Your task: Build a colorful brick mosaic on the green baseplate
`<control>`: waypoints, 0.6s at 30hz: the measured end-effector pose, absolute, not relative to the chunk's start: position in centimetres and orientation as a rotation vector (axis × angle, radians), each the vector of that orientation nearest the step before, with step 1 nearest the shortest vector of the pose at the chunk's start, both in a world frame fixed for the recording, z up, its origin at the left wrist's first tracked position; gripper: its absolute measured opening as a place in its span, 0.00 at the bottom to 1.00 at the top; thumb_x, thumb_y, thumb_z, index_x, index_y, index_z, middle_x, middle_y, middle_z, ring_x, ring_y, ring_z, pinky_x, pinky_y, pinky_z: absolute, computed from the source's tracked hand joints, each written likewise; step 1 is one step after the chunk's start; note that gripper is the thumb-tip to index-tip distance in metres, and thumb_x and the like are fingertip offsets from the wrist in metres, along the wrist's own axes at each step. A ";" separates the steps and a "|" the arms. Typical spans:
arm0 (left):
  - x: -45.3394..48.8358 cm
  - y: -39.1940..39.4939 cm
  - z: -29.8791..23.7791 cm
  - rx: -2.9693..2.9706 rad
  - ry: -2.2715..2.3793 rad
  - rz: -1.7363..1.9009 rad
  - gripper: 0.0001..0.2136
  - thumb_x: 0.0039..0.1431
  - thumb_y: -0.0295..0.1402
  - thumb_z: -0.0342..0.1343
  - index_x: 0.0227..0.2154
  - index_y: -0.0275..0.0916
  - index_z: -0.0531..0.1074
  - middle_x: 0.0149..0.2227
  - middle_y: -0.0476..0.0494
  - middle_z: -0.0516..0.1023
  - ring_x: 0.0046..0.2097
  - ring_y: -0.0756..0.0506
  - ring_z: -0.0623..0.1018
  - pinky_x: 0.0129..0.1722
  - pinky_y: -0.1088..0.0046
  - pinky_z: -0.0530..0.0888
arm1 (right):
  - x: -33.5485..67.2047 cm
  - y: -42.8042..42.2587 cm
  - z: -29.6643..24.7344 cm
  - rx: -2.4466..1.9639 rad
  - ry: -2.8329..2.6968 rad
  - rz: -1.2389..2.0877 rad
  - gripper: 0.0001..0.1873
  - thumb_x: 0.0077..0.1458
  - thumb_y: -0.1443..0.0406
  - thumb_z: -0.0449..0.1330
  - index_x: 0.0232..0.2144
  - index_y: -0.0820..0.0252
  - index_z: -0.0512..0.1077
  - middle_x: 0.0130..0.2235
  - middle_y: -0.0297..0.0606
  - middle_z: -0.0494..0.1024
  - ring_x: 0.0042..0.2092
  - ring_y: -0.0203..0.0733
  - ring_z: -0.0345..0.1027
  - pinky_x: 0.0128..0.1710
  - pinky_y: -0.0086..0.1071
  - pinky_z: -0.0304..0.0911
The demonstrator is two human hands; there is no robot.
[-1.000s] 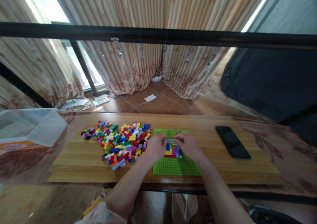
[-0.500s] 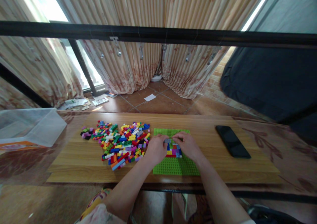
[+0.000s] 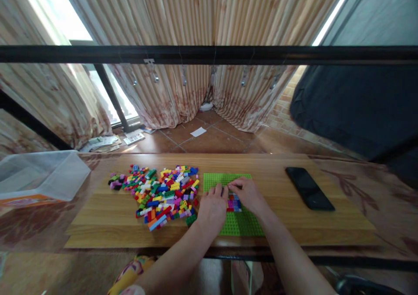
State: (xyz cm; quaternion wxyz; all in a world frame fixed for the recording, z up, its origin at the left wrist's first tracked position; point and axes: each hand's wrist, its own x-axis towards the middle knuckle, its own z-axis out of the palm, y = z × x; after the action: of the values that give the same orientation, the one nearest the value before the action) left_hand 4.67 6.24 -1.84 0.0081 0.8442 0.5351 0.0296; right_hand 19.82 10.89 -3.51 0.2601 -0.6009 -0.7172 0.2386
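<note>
A green studded baseplate (image 3: 240, 225) lies on the wooden board, with a patch of red, purple, blue and orange toy bricks (image 3: 234, 204) built on its middle. My left hand (image 3: 212, 210) lies palm down over the left side of that patch, fingers stretched forward and hiding part of it. From the right, my right hand (image 3: 248, 196) reaches to the patch's far edge with thumb and forefinger pinched together. Whatever sits between those fingertips is too small to make out. The two hands' fingertips are close together.
A spread heap of loose colourful bricks (image 3: 163, 195) lies left of the baseplate. A black phone (image 3: 309, 189) rests on the right of the wooden board (image 3: 281, 225). At the far left stands a clear plastic bin (image 3: 68, 177). A black rail (image 3: 209, 55) crosses beyond the table.
My left hand has moved nearer me and flattened over the bricks, covering more of them. The right hand remains pinched at the far edge. The view has tilted slightly.
</note>
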 end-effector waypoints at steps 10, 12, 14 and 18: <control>5.5 5.4 -2.7 2.728 1.740 0.086 0.20 0.62 0.25 0.42 0.57 0.31 0.61 0.57 0.32 0.66 0.48 0.41 0.73 0.43 0.63 0.74 | 20.2 10.9 -5.6 -1.624 -1.891 0.574 0.13 0.53 0.59 0.55 0.29 0.54 0.79 0.35 0.39 0.79 0.40 0.44 0.71 0.44 0.39 0.64; 5.5 5.3 -2.9 2.712 1.739 0.121 0.21 0.61 0.25 0.44 0.57 0.31 0.61 0.57 0.30 0.66 0.48 0.41 0.73 0.43 0.62 0.74 | 20.3 10.8 -5.7 -1.603 -1.897 0.547 0.14 0.53 0.57 0.54 0.29 0.55 0.79 0.35 0.40 0.79 0.40 0.44 0.71 0.45 0.40 0.63; 5.5 5.2 -2.9 2.684 1.732 0.174 0.22 0.60 0.26 0.45 0.58 0.30 0.60 0.58 0.29 0.65 0.49 0.39 0.72 0.44 0.61 0.73 | 20.4 10.7 -5.6 -1.579 -1.919 0.533 0.16 0.54 0.57 0.53 0.30 0.55 0.79 0.36 0.40 0.79 0.41 0.45 0.71 0.46 0.41 0.63; 5.3 5.4 -2.8 2.604 1.697 0.256 0.21 0.60 0.26 0.45 0.57 0.31 0.61 0.56 0.31 0.67 0.49 0.39 0.72 0.44 0.60 0.73 | 20.6 10.4 -4.9 -1.538 -1.975 0.541 0.17 0.55 0.56 0.51 0.31 0.57 0.78 0.36 0.41 0.80 0.42 0.46 0.72 0.47 0.41 0.63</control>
State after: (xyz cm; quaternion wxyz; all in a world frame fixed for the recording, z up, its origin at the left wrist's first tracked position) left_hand 5.35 5.42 -2.84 0.0116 0.8349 0.5441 0.0821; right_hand 20.59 10.44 -4.88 0.2861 -0.5753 -0.7390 0.2025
